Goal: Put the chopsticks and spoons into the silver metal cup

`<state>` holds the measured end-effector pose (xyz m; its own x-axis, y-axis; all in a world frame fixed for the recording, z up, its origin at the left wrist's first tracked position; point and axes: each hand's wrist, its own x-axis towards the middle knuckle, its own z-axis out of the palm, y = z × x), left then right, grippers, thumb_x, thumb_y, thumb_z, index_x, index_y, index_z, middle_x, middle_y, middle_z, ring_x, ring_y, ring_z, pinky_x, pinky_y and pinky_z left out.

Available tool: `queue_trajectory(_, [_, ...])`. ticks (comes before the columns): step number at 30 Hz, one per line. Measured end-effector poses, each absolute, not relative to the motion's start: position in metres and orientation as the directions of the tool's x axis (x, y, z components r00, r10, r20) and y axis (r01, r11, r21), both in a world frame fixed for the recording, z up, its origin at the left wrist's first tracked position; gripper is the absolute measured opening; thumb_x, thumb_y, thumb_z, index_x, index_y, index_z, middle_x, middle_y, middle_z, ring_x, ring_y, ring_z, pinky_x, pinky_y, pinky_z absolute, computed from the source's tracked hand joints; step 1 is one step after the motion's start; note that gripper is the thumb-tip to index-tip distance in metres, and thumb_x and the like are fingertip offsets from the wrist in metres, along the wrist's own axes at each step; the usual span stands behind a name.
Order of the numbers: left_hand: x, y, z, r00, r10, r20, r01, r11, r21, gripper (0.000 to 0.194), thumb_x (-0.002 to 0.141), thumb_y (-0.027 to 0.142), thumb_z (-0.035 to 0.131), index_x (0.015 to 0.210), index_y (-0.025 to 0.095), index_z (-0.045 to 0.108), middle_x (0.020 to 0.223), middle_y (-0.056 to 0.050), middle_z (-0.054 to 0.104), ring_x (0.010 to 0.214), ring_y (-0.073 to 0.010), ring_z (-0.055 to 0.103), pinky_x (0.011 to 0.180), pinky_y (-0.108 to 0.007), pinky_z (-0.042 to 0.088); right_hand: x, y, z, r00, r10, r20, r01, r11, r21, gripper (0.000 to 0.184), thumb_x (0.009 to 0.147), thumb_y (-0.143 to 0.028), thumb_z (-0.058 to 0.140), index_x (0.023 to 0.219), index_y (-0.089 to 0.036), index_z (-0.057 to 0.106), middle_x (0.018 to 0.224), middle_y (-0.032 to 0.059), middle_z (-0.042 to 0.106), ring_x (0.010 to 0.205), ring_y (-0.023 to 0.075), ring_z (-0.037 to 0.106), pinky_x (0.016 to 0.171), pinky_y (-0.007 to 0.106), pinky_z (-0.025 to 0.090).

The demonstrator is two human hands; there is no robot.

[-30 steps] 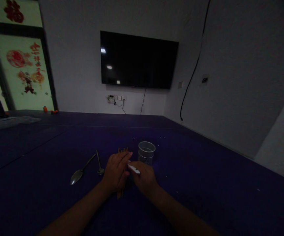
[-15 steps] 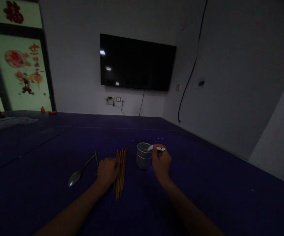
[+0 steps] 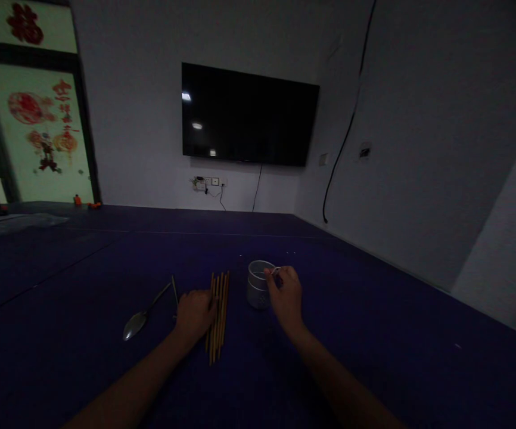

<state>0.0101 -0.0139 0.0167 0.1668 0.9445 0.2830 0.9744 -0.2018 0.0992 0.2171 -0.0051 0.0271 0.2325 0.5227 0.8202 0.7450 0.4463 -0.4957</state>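
My right hand (image 3: 286,300) pinches a white spoon (image 3: 276,270) at the rim of a grey metal cup (image 3: 258,293). Only a thin white edge of the spoon shows past the fingers. The cup stands upright. To its left, a bundle of wooden chopsticks (image 3: 218,333) lies flat, pointing away from me. My left hand (image 3: 194,313) rests against the bundle's left side, its fingers curled and its thumb over the nearest sticks; the fingertips are partly hidden. Left of that hand lies a metal spoon (image 3: 135,325), bowl towards me, beside a thin metal utensil handle (image 3: 174,287) partly covered by the hand.
Everything lies on a wide dark blue surface (image 3: 374,333) with seam lines. Clear plastic wrapping (image 3: 12,223) and small orange objects (image 3: 89,204) are at the far left. A television (image 3: 249,116) hangs on the back wall, and a black cable (image 3: 347,131) runs down the right wall.
My right hand has moved slightly left to the cup's rim. The white spoon has turned and now mostly hides behind the fingers. My left hand has stayed on the chopsticks.
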Motion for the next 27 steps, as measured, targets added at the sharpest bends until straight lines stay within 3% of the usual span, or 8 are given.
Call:
queue_trajectory(10, [0.0112, -0.0151, 0.0181, 0.191, 0.942, 0.277, 0.970, -0.224, 0.093, 0.035, 0.087, 0.034, 0.033, 0.078, 0.015, 0.061, 0.082, -0.010, 0.066, 0.080, -0.0216, 0.061, 0.071, -0.032, 0.041, 0.2179, 0.0009, 0.0202, 0.121, 0.504, 0.855, 0.882, 0.340, -0.325, 0.037, 0.089, -0.040, 0.036, 0.083, -0.017, 0.064, 0.105, 0.0127, 0.056, 0.103, 0.0251, 0.046, 0.087, 0.043, 0.035])
queue_trajectory(27, [0.0094, -0.0139, 0.0173, 0.187, 0.942, 0.278, 0.973, -0.217, 0.082, 0.036, 0.086, 0.035, 0.032, 0.079, 0.015, 0.062, 0.083, -0.009, 0.067, 0.082, -0.0212, 0.061, 0.071, -0.031, 0.040, 0.2220, 0.0009, 0.0225, 0.090, 0.528, 0.844, 0.921, 0.277, -0.272, 0.036, 0.087, -0.042, 0.040, 0.080, -0.018, 0.065, 0.102, 0.0119, 0.060, 0.102, 0.0255, 0.048, 0.083, 0.042, 0.036])
